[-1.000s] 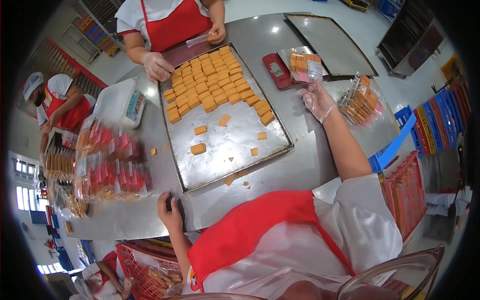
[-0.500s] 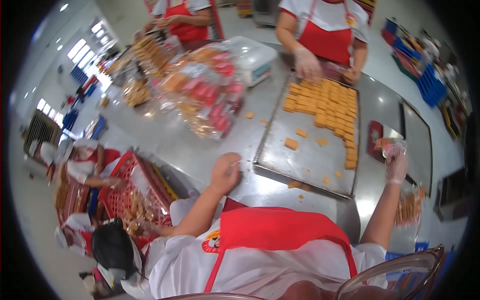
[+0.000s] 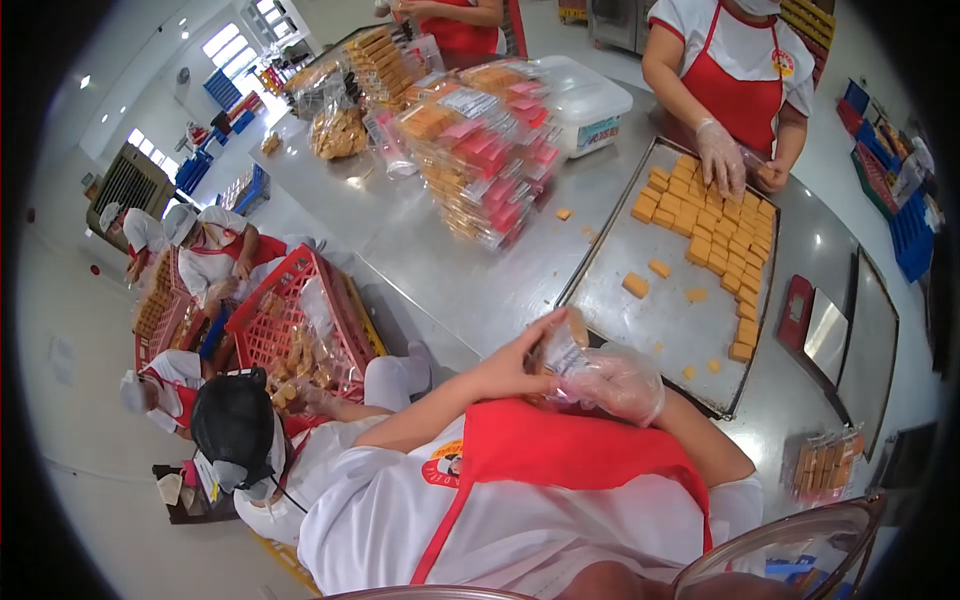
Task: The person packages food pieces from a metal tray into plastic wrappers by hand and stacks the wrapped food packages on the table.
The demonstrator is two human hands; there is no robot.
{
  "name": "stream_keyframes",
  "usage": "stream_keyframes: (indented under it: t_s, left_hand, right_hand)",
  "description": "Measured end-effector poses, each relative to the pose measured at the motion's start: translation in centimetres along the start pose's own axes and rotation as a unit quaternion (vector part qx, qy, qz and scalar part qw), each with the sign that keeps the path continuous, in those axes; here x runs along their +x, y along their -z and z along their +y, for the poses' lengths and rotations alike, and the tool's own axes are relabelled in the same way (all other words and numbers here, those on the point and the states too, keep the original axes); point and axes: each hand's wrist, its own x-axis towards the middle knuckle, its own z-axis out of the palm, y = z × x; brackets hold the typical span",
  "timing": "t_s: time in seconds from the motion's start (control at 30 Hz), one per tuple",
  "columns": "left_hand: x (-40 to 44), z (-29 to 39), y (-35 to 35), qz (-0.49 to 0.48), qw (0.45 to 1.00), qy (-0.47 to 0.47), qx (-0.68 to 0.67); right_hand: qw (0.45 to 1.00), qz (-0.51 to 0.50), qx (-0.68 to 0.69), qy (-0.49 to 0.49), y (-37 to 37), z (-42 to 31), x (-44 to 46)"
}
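Moved: since half a second ago, the clear packet (image 3: 563, 348) has left the scale (image 3: 795, 312) and come between the left hand (image 3: 518, 364) and the right hand (image 3: 622, 385).
Steel table (image 3: 375, 232): spreads ahead of both hands.
Baking tray (image 3: 598, 292): ahead and right of the right hand — rows of orange-brown biscuits (image 3: 735, 240) fill its far side, a co-worker's gloved hand (image 3: 722, 158) on them.
Packet pile (image 3: 482, 150): ahead of the left hand, a lidded tub (image 3: 580, 88) just beyond.
Red scale: well right of the right hand.
Left hand: bare, thumb and fingers grasping the packet.
Right hand: plastic-gloved, gripping the packet's other side.
Loose biscuits (image 3: 635, 286): on the tray, ahead of the right hand.
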Motion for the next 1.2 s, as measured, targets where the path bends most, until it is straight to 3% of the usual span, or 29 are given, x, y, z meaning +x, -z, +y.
stream_keyframes:
  t_s: [0.07,0.13,0.23,0.27,0.4,0.5,0.67,0.73,0.83,1.0,1.13,1.2]
  left_hand:
    - [-0.8,-0.2,1.8,0.083,0.989,-0.024,0.123]
    - [-1.4,-0.3,5.2,0.181,0.923,-0.033,0.337]
    - [-1.9,0.1,9.7,0.354,0.792,0.094,0.488]
    - [-2.0,-0.4,11.0,0.371,0.769,0.118,0.506]
    - [-1.0,-5.1,13.6,0.314,0.754,0.233,0.527]
    - [-0.4,-6.6,13.7,0.353,0.723,0.201,0.558]
    - [0.5,-5.3,15.1,0.362,0.751,0.099,0.543]
    - [1.3,-5.5,16.3,0.317,0.781,0.058,0.535]
    - [2.6,-6.1,16.8,0.332,0.764,0.015,0.553]
    - [3.3,-5.8,16.5,0.334,0.759,0.015,0.559]
    - [3.4,-5.4,16.7,0.326,0.745,0.014,0.581]
    - [3.2,-5.3,16.7,0.328,0.713,-0.018,0.619]
  right_hand:
    - [0.991,-0.050,-0.090,0.084,0.4,-0.3,0.5]
    - [0.996,0.040,-0.036,0.072,0.4,0.0,-0.5]
    - [0.989,0.138,0.005,0.054,1.9,1.9,-2.5]
    - [0.985,0.164,0.013,0.049,2.6,2.6,-3.1]
    - [0.964,0.241,-0.109,0.002,4.7,3.2,-5.8]
    - [0.947,0.301,-0.100,-0.056,5.7,4.5,-7.7]
    - [0.903,0.422,-0.019,-0.083,8.6,6.6,-11.1]
    - [0.896,0.437,-0.066,-0.041,9.9,6.8,-12.2]
    - [0.883,0.462,-0.085,-0.009,10.7,7.0,-13.6]
    - [0.880,0.468,-0.078,-0.021,11.6,6.9,-16.0]
    - [0.846,0.525,-0.085,-0.029,10.6,5.6,-16.1]
    - [0.850,0.518,-0.089,-0.022,11.4,6.5,-17.2]
